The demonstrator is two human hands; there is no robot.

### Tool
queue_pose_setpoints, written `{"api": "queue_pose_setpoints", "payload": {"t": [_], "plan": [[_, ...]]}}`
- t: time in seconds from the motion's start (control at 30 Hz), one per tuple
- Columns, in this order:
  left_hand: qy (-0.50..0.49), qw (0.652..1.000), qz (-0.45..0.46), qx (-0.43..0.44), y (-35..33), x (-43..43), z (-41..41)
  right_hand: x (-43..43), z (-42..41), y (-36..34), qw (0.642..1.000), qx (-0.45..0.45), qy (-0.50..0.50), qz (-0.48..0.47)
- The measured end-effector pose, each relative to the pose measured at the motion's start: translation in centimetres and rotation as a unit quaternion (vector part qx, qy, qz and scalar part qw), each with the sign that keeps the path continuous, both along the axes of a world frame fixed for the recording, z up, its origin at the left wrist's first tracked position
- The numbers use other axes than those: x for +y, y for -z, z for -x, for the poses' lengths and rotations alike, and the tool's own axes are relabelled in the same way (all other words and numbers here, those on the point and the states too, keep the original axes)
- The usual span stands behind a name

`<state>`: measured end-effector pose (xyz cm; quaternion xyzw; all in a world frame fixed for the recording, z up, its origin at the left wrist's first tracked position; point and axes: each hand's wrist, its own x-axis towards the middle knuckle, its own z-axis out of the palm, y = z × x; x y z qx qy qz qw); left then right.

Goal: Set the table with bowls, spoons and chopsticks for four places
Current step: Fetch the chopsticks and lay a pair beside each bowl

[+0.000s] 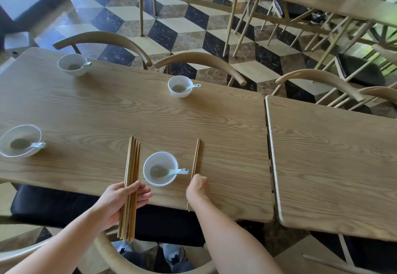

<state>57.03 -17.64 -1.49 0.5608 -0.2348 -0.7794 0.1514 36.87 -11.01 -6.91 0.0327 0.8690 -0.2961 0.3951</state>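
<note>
Left hand (120, 202) grips a bundle of chopsticks (132, 162) over the table (107, 112) edge; right hand (197, 187), fingers curled, pinches a pair of chopsticks (196, 157) lying just right of the near bowl (160, 153), which holds a white spoon (169, 171), handle print unreadable; three other bowls (179, 94) each hold one

The right hand (196, 187) hides part of the chopstick pair (196, 159) and its own fingertips. The count of the chopstick bundle (132, 162) in the left hand (120, 200) is unclear. The picture's left edge clips the near-left bowl (21, 126).
</note>
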Motion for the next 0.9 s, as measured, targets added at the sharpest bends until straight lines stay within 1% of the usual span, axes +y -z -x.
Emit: {"api": "queue_pose_setpoints", "payload": {"t": [0.17, 0.37, 0.47, 0.53, 0.57, 0.63, 0.67, 0.7, 0.73, 0.77, 0.83, 0.87, 0.9], "plan": [[0.002, 1.0, -0.004, -0.004, -0.4, -0.4, -0.3, -0.1, 0.2, -0.3, 1.0, 0.004, -0.011, 0.012], [0.012, 1.0, -0.009, -0.008, -1.3, -0.6, -0.9, -0.7, -0.2, -0.6, 1.0, -0.001, 0.021, 0.019], [0.018, 1.0, -0.012, -0.007, -1.2, -0.7, -1.4, -0.9, -0.6, -0.9, 0.999, 0.01, 0.032, 0.037], [0.022, 1.0, -0.014, -0.009, -1.0, -0.8, -1.5, -0.8, -0.7, -0.6, 0.999, 0.008, 0.031, 0.03], [0.022, 1.0, -0.015, -0.009, -0.9, -0.9, -1.5, -0.7, -0.8, -0.5, 1.0, 0.004, 0.014, 0.02], [0.023, 1.0, -0.012, -0.007, -0.4, -1.1, -1.3, -0.1, -1.1, -1.4, 0.998, 0.011, -0.057, -0.024], [0.027, 1.0, -0.009, -0.007, -0.2, -1.3, -1.1, 0.2, -1.2, -1.8, 0.994, 0.018, -0.101, -0.029], [0.036, 0.999, -0.004, -0.008, 0.0, -1.6, -0.9, 0.7, -1.1, -2.0, 0.987, 0.035, -0.154, -0.039], [0.049, 0.999, 0.002, -0.009, 0.2, -1.8, -0.5, 1.1, -1.0, -2.3, 0.973, 0.067, -0.209, -0.068], [0.067, 0.998, 0.007, -0.004, 0.2, -2.0, 0.0, 1.4, -1.1, -2.8, 0.965, 0.102, -0.229, -0.083], [0.108, 0.994, 0.014, 0.014, 0.0, -2.5, 1.1, 1.7, -1.8, -4.4, 0.96, 0.137, -0.233, -0.068], [0.131, 0.991, 0.015, 0.022, -0.2, -2.7, 1.7, 1.6, -2.0, -5.5, 0.969, 0.128, -0.209, -0.027], [0.156, 0.987, 0.012, 0.032, -0.6, -2.8, 2.3, 1.6, -2.1, -6.4, 0.981, 0.089, -0.171, 0.033]]}}
